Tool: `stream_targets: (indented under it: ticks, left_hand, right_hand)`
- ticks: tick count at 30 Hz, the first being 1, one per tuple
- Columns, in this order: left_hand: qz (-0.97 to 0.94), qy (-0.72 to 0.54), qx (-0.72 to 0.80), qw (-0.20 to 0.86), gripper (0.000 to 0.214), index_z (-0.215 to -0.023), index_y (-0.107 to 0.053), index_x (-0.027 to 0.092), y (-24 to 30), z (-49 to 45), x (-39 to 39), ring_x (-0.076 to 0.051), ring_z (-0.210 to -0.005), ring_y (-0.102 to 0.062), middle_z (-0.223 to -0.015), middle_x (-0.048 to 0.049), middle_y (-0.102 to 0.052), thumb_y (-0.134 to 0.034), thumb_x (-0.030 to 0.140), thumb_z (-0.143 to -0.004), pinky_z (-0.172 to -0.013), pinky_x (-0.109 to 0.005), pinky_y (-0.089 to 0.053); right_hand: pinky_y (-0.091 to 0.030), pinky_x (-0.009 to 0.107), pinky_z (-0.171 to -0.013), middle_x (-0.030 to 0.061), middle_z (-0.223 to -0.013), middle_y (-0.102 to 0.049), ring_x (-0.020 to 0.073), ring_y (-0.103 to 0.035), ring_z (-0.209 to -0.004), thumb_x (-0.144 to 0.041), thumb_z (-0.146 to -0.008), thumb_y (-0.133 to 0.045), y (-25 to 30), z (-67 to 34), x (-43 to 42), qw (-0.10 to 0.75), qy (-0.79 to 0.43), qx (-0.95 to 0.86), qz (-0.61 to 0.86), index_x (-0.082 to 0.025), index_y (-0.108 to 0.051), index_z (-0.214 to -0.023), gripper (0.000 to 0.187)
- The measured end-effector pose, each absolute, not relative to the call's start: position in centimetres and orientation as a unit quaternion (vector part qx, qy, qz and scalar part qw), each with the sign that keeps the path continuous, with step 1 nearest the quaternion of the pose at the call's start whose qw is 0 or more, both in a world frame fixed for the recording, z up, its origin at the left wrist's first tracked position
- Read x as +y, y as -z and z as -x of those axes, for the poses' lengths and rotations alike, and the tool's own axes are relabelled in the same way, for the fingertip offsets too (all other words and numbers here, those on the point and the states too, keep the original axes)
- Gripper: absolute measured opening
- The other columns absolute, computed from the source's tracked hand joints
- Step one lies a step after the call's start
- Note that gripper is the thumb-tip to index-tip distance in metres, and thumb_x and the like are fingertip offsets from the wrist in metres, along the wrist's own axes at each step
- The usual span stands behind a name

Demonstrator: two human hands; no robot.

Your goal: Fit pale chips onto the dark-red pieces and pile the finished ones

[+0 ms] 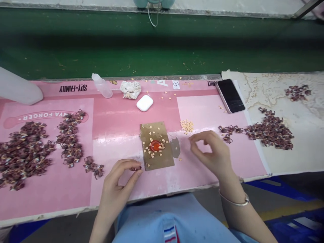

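Where a pink printed mat (131,114) covers the workbench, a green back panel (162,44) rises at 12 o'clock and a marbled paper sheet (278,94) lies at 3 o'clock, edge to edge with the mat. Blue crates (291,229) show below the bench at 4 o'clock.

At centre sits a brown card (158,157) scattered with cream heart-shaped flakes (151,139), a glossy red dab (155,145) at its middle. A loose heap of flakes (186,126) lies at the card's 1 o'clock.

Left hand (116,185), at the card's 8 o'clock, is closed, thumb and forefinger pinching a small dark-red piece (136,168) just beside the card's edge. Right hand (212,155), at 3 o'clock, is open and holds nothing, fingers loosely curved; a metal bangle (234,199) circles that wrist.

Open mat remains between this hand and the maroon curled pieces (270,131) heaped at 3 o'clock; a larger heap (25,155) lies at 9 o'clock.

Along the far edge: a translucent squeeze bottle (102,85), contents unreadable, crumpled tissue (130,89), a closed white earbud case (144,103) and a phone (230,96).
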State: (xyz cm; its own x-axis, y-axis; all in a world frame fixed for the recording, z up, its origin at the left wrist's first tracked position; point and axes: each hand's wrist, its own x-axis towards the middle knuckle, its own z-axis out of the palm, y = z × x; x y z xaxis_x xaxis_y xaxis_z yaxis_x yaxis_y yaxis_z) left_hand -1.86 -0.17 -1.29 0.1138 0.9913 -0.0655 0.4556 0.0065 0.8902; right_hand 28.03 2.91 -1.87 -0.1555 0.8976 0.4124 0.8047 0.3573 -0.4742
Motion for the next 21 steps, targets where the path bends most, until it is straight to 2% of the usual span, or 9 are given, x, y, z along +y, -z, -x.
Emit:
stream_targets:
  ticks: [3, 6, 9, 13, 18, 21]
  left_hand:
    - [-0.629, -0.328, 0.575, 0.407, 0.005, -0.091, -0.072, 0.026, 1.2, 1.7, 0.0, -0.017, -0.090, -0.072, -0.092, -0.0018, -0.074, -0.068, 0.024, -0.091, -0.083, -0.025, -0.060]
    - [-0.632, -0.329, 0.572, 0.406, 0.005, -0.092, -0.072, 0.027, 1.0, 1.5, 0.2, -0.016, -0.089, -0.072, -0.092, -0.0010, -0.074, -0.068, 0.024, -0.091, -0.080, -0.024, -0.060]
    - [-0.642, -0.328, 0.568, 0.397, 0.005, -0.093, -0.072, 0.027, 0.8, 1.5, 0.2, -0.015, -0.090, -0.072, -0.093, -0.0002, -0.074, -0.068, 0.024, -0.091, -0.078, -0.021, -0.060]
    - [-0.657, -0.314, 0.559, 0.397, 0.006, -0.094, -0.072, 0.028, 0.9, 1.7, -0.1, -0.016, -0.091, -0.072, -0.094, -0.0007, -0.074, -0.067, 0.025, -0.092, -0.075, -0.021, -0.060]
    - [-0.659, -0.314, 0.558, 0.393, 0.008, -0.095, -0.074, 0.027, 0.9, 1.9, -0.3, -0.017, -0.089, -0.072, -0.094, -0.0029, -0.074, -0.067, 0.025, -0.093, -0.071, -0.022, -0.060]
    - [-0.658, -0.328, 0.551, 0.395, 0.013, -0.100, -0.076, 0.028, 0.6, 1.5, -0.1, -0.018, -0.085, -0.072, -0.093, -0.0037, -0.073, -0.065, 0.026, -0.094, -0.066, -0.022, -0.059]
  right_hand:
    - [-0.050, 0.036, -0.066, 0.0027, -0.080, -0.072, 0.0226, -0.064, -0.075, -0.020, -0.093, -0.062, 2.9, -31.0, 2.4, 0.252, -0.008, -0.732, 0.633, -0.023, -0.065, -0.085, 0.009]
    - [-0.050, 0.036, -0.066, 0.0046, -0.085, -0.073, 0.0234, -0.067, -0.078, -0.028, -0.097, -0.060, 4.1, -32.2, 2.3, 0.203, -0.010, -0.733, 0.649, -0.022, -0.070, -0.088, 0.014]
    - [-0.051, 0.034, -0.067, 0.0050, -0.086, -0.075, 0.0223, -0.068, -0.077, -0.032, -0.099, -0.060, 4.9, -31.8, 2.7, 0.208, -0.005, -0.724, 0.657, -0.021, -0.073, -0.090, 0.019]
    - [-0.050, 0.032, -0.060, 0.0050, -0.085, -0.077, 0.0197, -0.067, -0.068, -0.036, -0.098, -0.062, 5.2, -30.7, 3.7, 0.221, 0.007, -0.708, 0.671, -0.020, -0.074, -0.086, 0.024]
    - [-0.050, 0.032, -0.059, 0.0065, -0.087, -0.077, 0.0206, -0.070, -0.070, -0.031, -0.101, -0.053, 5.2, -31.2, 4.8, 0.224, -0.012, -0.713, 0.665, -0.021, -0.074, -0.082, 0.030]
    - [-0.050, 0.031, -0.056, 0.0061, -0.083, -0.076, 0.0184, -0.067, -0.063, -0.029, -0.099, -0.054, 4.8, -31.5, 5.2, 0.230, -0.041, -0.725, 0.648, -0.021, -0.072, -0.079, 0.028]
